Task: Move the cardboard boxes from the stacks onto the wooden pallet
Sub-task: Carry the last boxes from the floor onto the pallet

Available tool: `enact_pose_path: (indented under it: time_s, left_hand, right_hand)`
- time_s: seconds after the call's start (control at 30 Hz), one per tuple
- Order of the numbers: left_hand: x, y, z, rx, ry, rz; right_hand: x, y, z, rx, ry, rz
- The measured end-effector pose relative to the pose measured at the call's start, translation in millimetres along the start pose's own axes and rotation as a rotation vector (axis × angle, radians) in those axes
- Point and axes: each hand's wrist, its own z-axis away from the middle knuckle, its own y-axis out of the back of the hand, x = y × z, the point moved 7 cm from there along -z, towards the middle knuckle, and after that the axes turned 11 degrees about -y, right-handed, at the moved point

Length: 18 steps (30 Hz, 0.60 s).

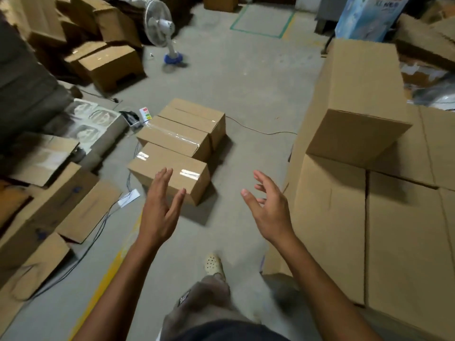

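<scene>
Concrete floor [246, 77] fills the middle of the view, with cardboard on both sides. Three taped boxes stand on it in a row, touching or nearly so: near box [170, 173], middle box [172, 136], far box [194, 114]. At the right stands the stack [344, 217] of larger boxes, and a long top box [362, 94] lies on it, askew to the boxes beneath. Both arms reach forward between the row and the stack. Left hand [161, 205]: grip fully open, fingers straight and close together, thumb spread, holding nothing. Its fingertips overlap the near box's front corner in the view; contact cannot be confirmed. Right hand [268, 210]: grip open, fingers spread and slightly bent, holding nothing, clear of the stack just beside it. Loose and flattened boxes [73, 210] lie along the left side. A white fan [158, 23] on a blue base stands at the back. A thin cable [258, 130] runs across the floor from the far box toward the stack. A yellow line [105, 274] is painted on the floor at lower left. One foot in a perforated clog [213, 264] shows below the hands.
</scene>
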Motion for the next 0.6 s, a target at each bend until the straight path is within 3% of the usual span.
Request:
enact_pose_path:
  time_s: [0.23, 0.6]
  left_hand:
    - [-87.0, 11.3, -23.2, 0.007, 0.129, -0.021]
    - [-262.4, -2.9, -118.2, -0.116, 0.427, -0.004]
  right_hand:
    - [-27.6, -93.5, -83.3, -0.148, 0.029, 0.129]
    - [-32.3, -236.3, -253.1, -0.303, -0.188, 0.327]
